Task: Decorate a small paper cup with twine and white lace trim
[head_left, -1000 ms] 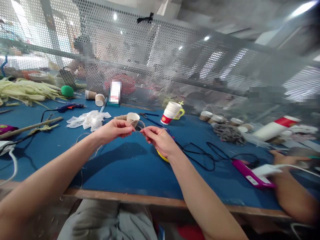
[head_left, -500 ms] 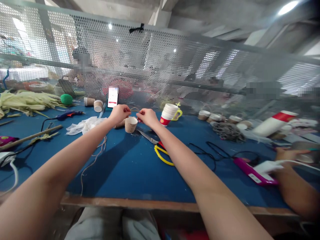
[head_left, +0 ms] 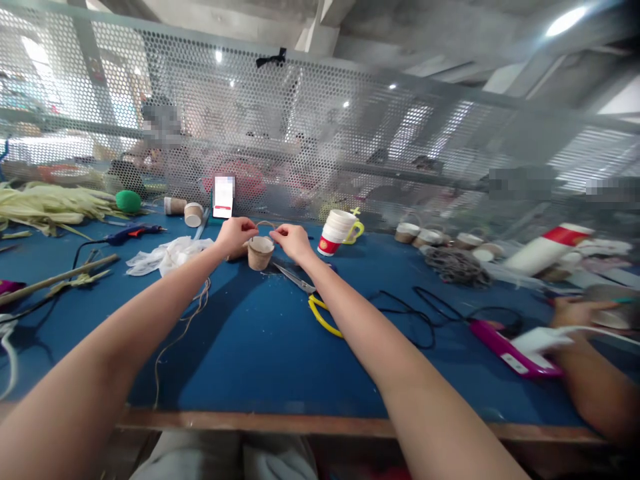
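A small cup wrapped in brown twine (head_left: pixel 260 255) stands upright on the blue table, its pale inside facing up. Just above its rim, a thin curved cord (head_left: pixel 265 223) arches between my two hands. My left hand (head_left: pixel 238 235) pinches the cord's left end, and my right hand (head_left: pixel 293 240) pinches its right end. Whether the ends touch the cup is too small to tell. Another brown object (head_left: pixel 237 254) lies partly hidden behind my left wrist. Scissors (head_left: pixel 296 277) with yellow handles lie half open near my right forearm, which covers part of them.
Stacked paper cups (head_left: pixel 336 230) stand right of my hands. A phone (head_left: pixel 223 197) leans at the back. White plastic film (head_left: pixel 167 257), a glue gun (head_left: pixel 131 232) and loose twine (head_left: pixel 189 320) lie left. A purple power strip (head_left: pixel 513 352) and another person's arm (head_left: pixel 587 360) are at right.
My hands have straightened a little over the cup, and the cord between them now shows as a clearer arch. The view has shifted slightly. The cup stays in place.
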Motion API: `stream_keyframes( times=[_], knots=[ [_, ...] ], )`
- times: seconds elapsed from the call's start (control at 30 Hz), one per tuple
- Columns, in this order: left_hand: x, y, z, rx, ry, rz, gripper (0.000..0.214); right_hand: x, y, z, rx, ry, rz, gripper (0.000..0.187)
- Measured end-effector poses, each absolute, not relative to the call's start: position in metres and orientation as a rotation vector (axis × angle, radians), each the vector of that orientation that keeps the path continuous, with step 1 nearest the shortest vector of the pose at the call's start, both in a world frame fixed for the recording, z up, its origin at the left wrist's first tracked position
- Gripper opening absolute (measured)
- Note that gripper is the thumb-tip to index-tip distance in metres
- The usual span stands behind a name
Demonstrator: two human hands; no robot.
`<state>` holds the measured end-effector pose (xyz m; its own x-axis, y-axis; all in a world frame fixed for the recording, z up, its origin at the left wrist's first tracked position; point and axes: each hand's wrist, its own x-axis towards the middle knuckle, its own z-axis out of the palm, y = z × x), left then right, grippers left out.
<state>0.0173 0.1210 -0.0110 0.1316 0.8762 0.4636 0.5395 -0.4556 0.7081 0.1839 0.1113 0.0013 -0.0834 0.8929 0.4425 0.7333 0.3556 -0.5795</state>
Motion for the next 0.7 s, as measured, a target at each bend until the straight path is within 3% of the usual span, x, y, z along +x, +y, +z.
stream_keyframes(
  times=[0.2, 0.37, 0.53, 0.7],
  knots=[
    [0.013, 0.12, -0.015, 2.016, 1.367, 1.222, 0.016, 0.183, 0.112, -0.008, -1.384, -1.859, 0.245, 0.013],
    [-0.018, 0.107, 0.02, 1.991, 1.439, 1.196, 0.022, 0.183, 0.113, -0.008, -1.34, -1.774, 0.252, 0.02],
    [-0.057, 0.079, 0.05, 2.069, 1.7, 0.501, 0.025, 0.181, 0.118, -0.008, -1.33, -1.682, 0.305, 0.022],
    [-0.055, 0.038, 0.03, 2.095, 1.759, -0.033, 0.037, 0.18, 0.106, -0.004, -1.298, -1.668, 0.431, 0.021]
  ],
)
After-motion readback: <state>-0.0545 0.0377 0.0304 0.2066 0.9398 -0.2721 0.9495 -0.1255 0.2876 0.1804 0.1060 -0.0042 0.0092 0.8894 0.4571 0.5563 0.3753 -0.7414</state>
